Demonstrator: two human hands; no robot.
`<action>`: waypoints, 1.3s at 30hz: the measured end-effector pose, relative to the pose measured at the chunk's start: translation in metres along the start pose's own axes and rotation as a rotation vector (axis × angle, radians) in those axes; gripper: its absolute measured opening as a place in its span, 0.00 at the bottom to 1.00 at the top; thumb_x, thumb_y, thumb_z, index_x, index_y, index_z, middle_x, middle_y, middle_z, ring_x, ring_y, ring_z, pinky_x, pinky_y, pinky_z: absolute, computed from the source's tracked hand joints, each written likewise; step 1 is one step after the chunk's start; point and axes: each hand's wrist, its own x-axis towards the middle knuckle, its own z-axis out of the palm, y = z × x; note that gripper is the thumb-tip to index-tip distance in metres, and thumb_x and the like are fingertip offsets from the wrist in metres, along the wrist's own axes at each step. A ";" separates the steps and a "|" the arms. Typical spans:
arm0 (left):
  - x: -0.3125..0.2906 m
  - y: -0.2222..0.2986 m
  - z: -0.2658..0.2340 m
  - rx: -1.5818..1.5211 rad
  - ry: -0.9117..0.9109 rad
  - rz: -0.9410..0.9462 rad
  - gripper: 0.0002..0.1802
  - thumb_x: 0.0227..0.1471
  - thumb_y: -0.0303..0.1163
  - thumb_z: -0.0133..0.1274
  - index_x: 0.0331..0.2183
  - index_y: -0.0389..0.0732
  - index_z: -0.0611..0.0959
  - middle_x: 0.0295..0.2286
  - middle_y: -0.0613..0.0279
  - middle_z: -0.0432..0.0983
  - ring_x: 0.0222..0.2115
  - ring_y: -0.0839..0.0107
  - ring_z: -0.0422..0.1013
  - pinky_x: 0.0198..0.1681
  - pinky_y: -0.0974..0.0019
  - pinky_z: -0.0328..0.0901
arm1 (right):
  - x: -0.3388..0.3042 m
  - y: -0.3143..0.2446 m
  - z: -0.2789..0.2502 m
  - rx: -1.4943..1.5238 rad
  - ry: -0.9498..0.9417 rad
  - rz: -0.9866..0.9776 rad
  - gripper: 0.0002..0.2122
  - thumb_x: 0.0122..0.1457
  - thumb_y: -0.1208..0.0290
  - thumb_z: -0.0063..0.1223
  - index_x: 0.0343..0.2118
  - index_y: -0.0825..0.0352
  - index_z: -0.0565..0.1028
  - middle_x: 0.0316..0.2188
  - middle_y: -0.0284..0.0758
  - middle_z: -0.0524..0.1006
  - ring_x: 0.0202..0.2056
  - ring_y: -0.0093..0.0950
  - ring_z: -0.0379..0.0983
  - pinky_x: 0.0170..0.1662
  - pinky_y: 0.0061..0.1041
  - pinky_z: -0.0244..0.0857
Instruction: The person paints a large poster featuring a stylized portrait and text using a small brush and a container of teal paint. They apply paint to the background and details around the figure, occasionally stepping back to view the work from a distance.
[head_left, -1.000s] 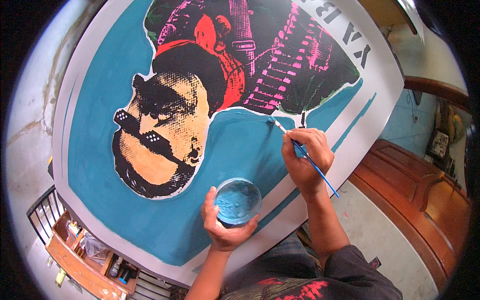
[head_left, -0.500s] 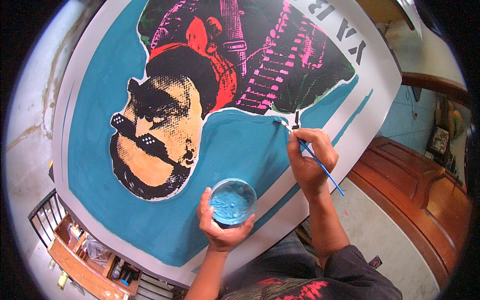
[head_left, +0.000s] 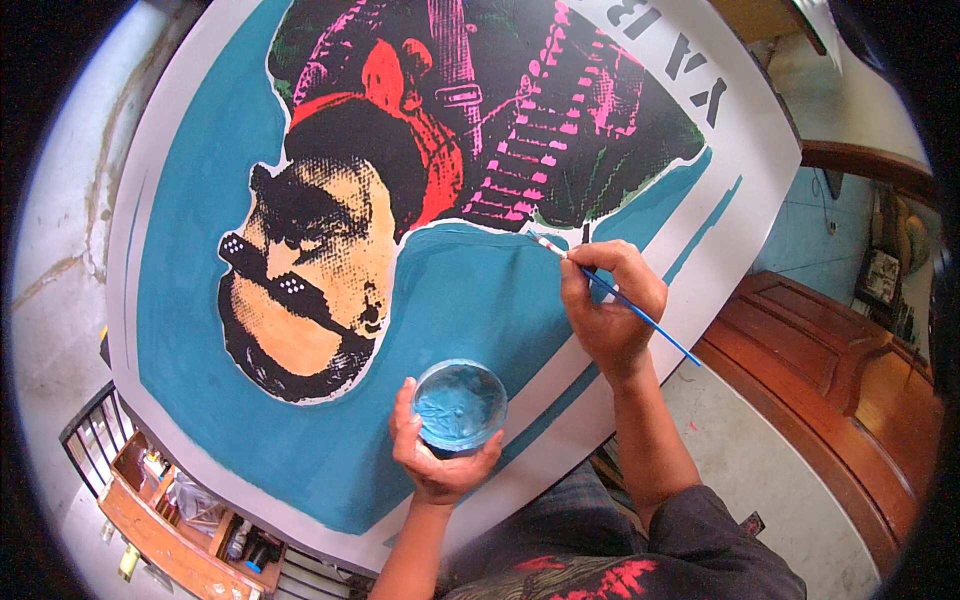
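Observation:
In my right hand (head_left: 618, 300) I pinch a thin blue-handled paintbrush (head_left: 645, 318), its handle slanting down to the right. Its bristles touch the painting (head_left: 480, 300) at the edge between the teal ground and the pale outline of the dark clothing. My left hand (head_left: 440, 460) is wrapped round a small clear round cup (head_left: 460, 405) with blue paint inside, held above the lower part of the board. The painting, upside down to me, shows a portrait with black, red, pink and tan areas on teal.
A wooden drawer unit (head_left: 170, 520) with bottles and small items stands at the lower left, beside black metal bars (head_left: 95, 435). At the right is a carved brown wooden furniture panel (head_left: 790, 340). White borders (head_left: 750, 215) edge the board.
The brush tip has moved left along the pale outline, and my right hand has gone with it. The cup in my left hand has shifted only slightly left.

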 end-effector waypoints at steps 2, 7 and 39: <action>0.000 0.000 0.001 -0.021 0.010 -0.002 0.51 0.40 0.52 0.67 0.53 0.40 0.52 0.54 0.29 0.54 0.53 0.41 0.60 0.57 0.44 0.57 | 0.002 0.001 -0.002 0.003 -0.032 -0.032 0.07 0.41 0.83 0.62 0.25 0.66 0.76 0.22 0.36 0.77 0.24 0.29 0.75 0.30 0.26 0.68; 0.000 -0.001 0.001 -0.019 0.017 0.002 0.52 0.40 0.52 0.67 0.53 0.40 0.52 0.54 0.29 0.55 0.53 0.41 0.60 0.57 0.44 0.57 | 0.005 0.005 -0.004 0.034 -0.098 -0.104 0.05 0.45 0.84 0.60 0.26 0.69 0.77 0.23 0.36 0.78 0.24 0.26 0.74 0.29 0.23 0.67; 0.004 0.001 0.003 -0.025 0.058 -0.012 0.49 0.40 0.52 0.67 0.51 0.42 0.54 0.51 0.30 0.60 0.48 0.42 0.65 0.50 0.47 0.62 | 0.006 0.008 -0.003 0.031 -0.071 -0.139 0.06 0.43 0.85 0.59 0.25 0.68 0.76 0.22 0.36 0.78 0.24 0.26 0.74 0.29 0.23 0.67</action>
